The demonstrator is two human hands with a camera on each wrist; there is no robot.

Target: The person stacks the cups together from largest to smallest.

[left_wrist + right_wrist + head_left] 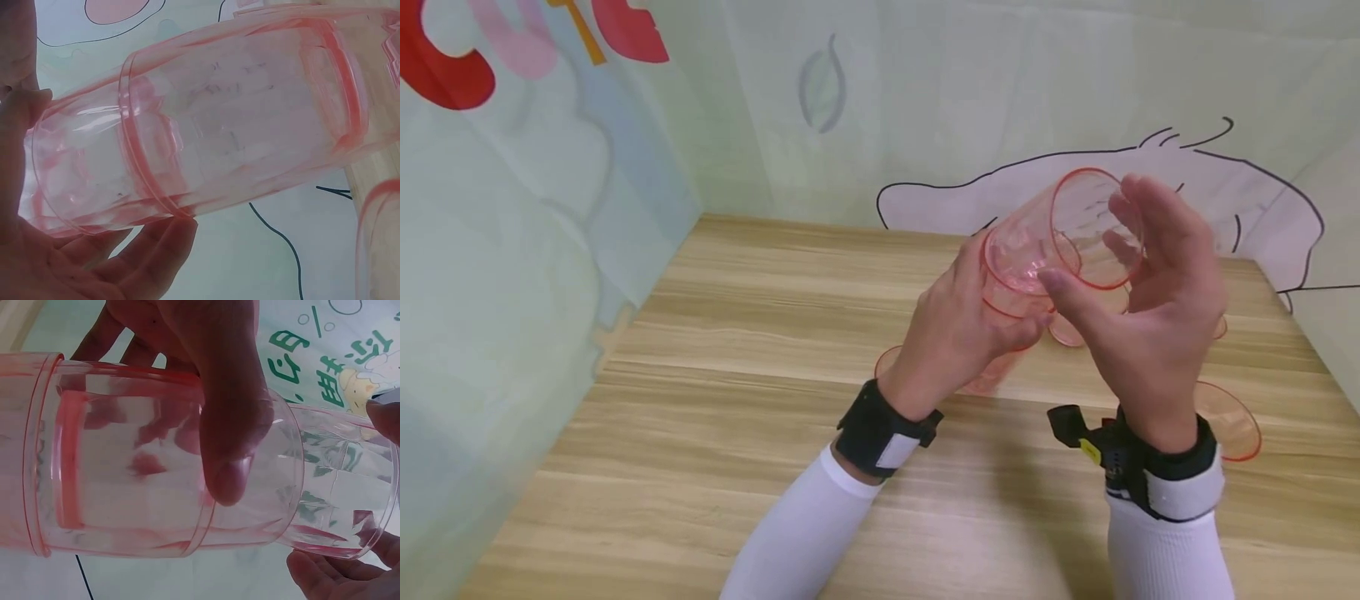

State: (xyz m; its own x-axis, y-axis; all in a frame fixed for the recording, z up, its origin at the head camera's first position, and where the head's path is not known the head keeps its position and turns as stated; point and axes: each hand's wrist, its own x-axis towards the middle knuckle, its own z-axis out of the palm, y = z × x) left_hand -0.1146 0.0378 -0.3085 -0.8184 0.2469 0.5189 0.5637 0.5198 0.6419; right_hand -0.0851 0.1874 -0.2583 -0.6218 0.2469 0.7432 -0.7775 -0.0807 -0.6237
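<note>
My left hand (951,329) grips a stack of nested clear pink cups (1011,302), tilted above the table. With its thumb and fingers my right hand (1165,308) holds another clear pink cup (1028,229) near its rim. The lower end of that cup sits inside the mouth of the stack. In the right wrist view a thumb lies across the stack (137,506), while fingers at the right edge touch the rim of the end cup (337,469). The left wrist view shows the cups' see-through walls (250,94) close up.
More clear pink cups are on the wooden table (700,417): one cup (1228,425) by the right wrist, one cup (886,360) partly behind the left wrist, others behind the hands. A printed cloth (775,108) hangs along the table's back and left sides.
</note>
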